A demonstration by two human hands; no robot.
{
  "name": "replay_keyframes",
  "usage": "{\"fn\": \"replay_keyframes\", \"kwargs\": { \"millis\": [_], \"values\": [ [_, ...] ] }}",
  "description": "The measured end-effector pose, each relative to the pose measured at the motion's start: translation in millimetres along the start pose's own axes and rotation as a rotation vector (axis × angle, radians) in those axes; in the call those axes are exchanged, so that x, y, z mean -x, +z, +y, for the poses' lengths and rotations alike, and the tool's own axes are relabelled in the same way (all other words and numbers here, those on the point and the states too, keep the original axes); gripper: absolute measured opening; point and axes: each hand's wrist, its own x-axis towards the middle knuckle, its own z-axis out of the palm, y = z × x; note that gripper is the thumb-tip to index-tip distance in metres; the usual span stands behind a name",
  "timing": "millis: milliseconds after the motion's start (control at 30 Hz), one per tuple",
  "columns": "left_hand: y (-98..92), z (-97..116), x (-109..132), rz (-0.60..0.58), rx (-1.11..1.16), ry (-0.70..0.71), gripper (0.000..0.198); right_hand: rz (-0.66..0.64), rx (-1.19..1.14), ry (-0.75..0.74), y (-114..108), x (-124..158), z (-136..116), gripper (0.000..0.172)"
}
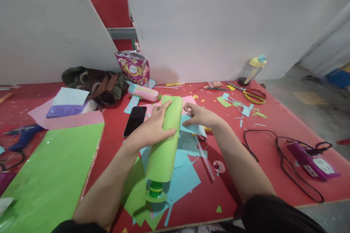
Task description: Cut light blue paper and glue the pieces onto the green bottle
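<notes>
A bottle wrapped in light green paper [166, 149] lies tilted before me, its green neck pointing toward me with a green paper disc round it. My left hand [153, 125] grips its side, thumb and forefinger spread across the paper. Just right of the bottle is my right hand [202, 114], its fingers curved and apart with nothing visible between them. Below its thumb is a light blue paper piece [193, 128]; whether they touch I cannot tell. Blue paper sheets [188, 174] and green paper scraps [133, 185] lie under the bottle.
Left are a phone [135, 121], green paper pack [57, 167] and blue glue gun [24, 136]. A pink wrapped bottle [143, 93] lies behind. Scissors [250, 93], a clear drinking bottle [250, 71] and a purple corded box [313, 160] are right. White boards [232, 32] stand behind.
</notes>
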Motion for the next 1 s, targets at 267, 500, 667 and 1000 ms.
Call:
{"fn": "replay_keyframes", "kwargs": {
  "millis": [267, 500, 667, 1000],
  "values": [
    [2.4, -1, -2, 0.013, 0.008, -0.011, 0.082, 0.056, 0.031, 0.01, 3, 0, 2, 0.04],
    [3.0, -1, -1, 0.012, 0.021, -0.015, 0.083, 0.092, 0.063, 0.019, 6, 1, -3, 0.04],
    [1.5, -1, -1, 0.0, 0.039, -0.005, 0.083, 0.06, 0.007, 0.021, 2, 2, -3, 0.041],
    [2.4, 1, -1, -0.023, 0.014, 0.024, 0.082, 0.084, -0.118, -0.013, 0, 6, -8, 0.033]
  ]
}}
